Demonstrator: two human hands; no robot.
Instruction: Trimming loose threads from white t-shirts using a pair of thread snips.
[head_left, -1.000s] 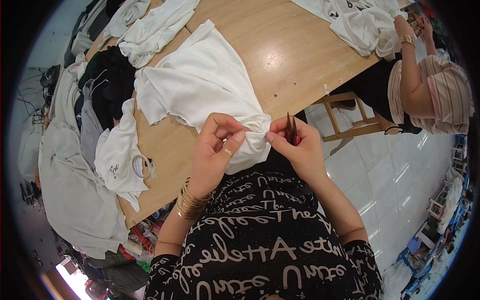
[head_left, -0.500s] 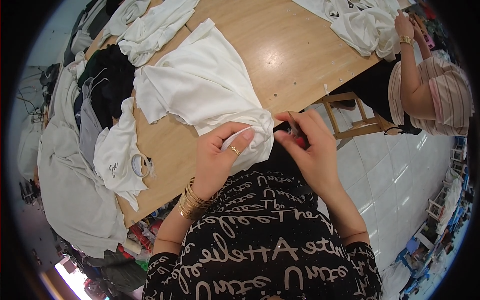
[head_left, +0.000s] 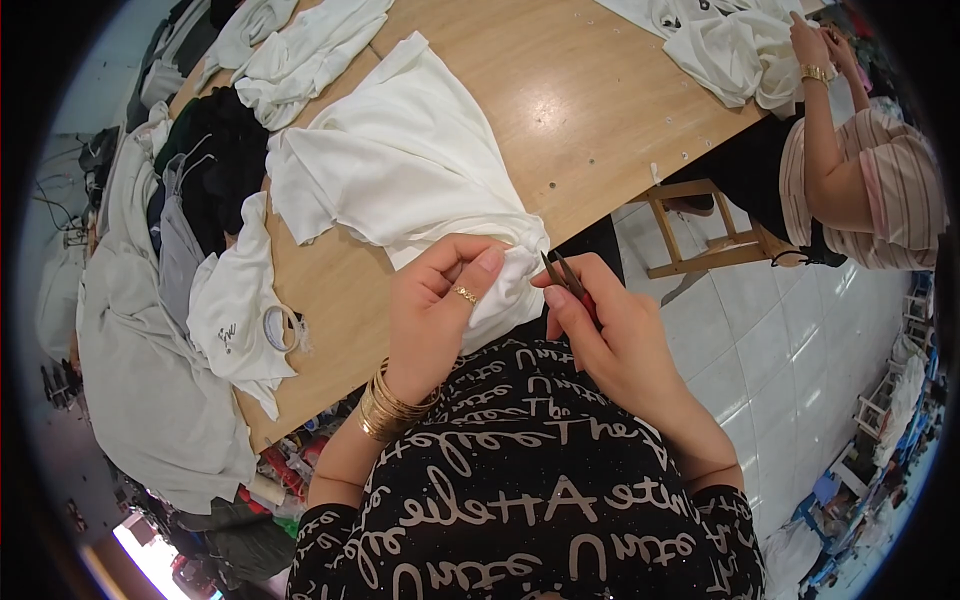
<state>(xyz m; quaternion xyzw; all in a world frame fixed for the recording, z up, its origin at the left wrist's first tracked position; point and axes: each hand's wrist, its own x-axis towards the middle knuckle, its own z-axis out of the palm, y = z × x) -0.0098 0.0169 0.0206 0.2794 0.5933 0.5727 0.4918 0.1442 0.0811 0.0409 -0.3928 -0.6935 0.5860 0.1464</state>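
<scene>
A white garment [head_left: 400,150] lies spread over the table's near edge, its gathered end bunched up close to my body. My left hand [head_left: 445,300] pinches a fold of this cloth between thumb and index finger. Just to the right, my right hand [head_left: 615,325] is closed around a pair of small thread snips [head_left: 568,278] with dark blades and a red part. The snips' two blade tips stand apart and point up toward the bunched cloth. Most of their handle is hidden inside my palm.
The wooden table [head_left: 580,120] extends away from me. A roll of tape [head_left: 278,328] rests on a small white garment [head_left: 230,320] at left, beside a heap of grey cloth [head_left: 150,370]. Far right, a co-worker [head_left: 840,170] handles white garments [head_left: 735,60] near a wooden stool [head_left: 700,235].
My right hand has turned, bringing the snips' blades into clear view beside the cloth. The left thumb and finger have shifted slightly on the fabric.
</scene>
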